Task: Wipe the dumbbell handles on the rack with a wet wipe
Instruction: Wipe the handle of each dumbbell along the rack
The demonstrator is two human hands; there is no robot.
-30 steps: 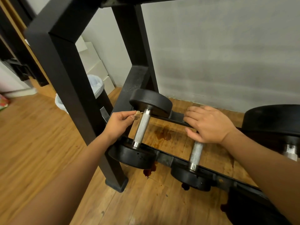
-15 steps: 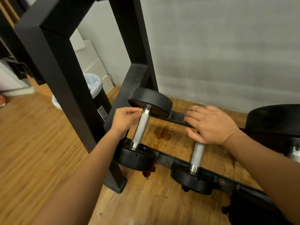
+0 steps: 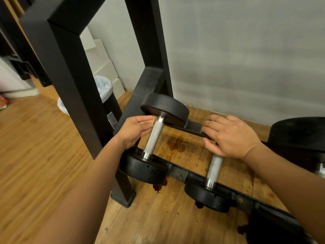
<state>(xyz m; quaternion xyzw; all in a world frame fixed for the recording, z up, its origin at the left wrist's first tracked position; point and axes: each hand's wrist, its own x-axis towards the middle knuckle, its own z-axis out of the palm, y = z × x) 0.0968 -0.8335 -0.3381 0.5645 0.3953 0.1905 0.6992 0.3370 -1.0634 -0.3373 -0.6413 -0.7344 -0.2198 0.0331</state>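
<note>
While a left hand (image 3: 136,132) pinches a small wipe (image 3: 154,118) against the top of 1 knurled dumbbell handle (image 3: 154,138), the right hand (image 3: 230,136) lies flat, fingers together, over a 2nd handle (image 3: 213,170) on the black rack (image 3: 177,173).

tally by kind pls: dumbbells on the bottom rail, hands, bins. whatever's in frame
Dumbbells: 3: left one, middle one, and one cut off at the right edge
Hands: 2: left hand, right hand
Bins: 1: lined bin behind the rack post
Total: 6
</note>
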